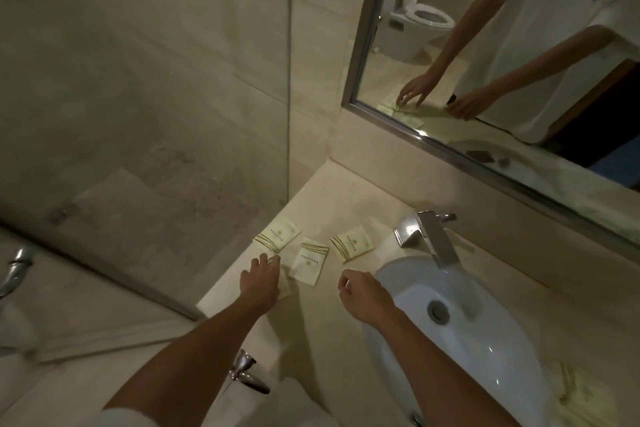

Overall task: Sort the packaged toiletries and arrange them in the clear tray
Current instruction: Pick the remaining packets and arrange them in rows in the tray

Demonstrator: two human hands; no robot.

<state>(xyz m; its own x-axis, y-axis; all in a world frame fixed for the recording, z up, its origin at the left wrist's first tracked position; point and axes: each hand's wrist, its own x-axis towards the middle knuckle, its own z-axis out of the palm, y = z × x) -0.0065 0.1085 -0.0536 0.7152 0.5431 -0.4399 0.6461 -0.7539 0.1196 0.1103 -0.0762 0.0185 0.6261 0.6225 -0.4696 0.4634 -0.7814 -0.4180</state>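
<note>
Toiletry packets [310,265] lie flat in a row on the table [346,191] beside the sink [478,333], easy to sort. Left hand [259,282] fingers spread on one; right hand [363,295] loosely curled, empty. No tray shows.

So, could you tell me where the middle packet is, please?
In the head view, the middle packet lies on the counter left of the sink, between two other packets, just beyond the left hand.

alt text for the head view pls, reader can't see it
A person's left hand reaches for cream toiletry packets on a beige vanity counter, while the right hand hovers by the white sink. A wall mirror reflects both arms.
</note>
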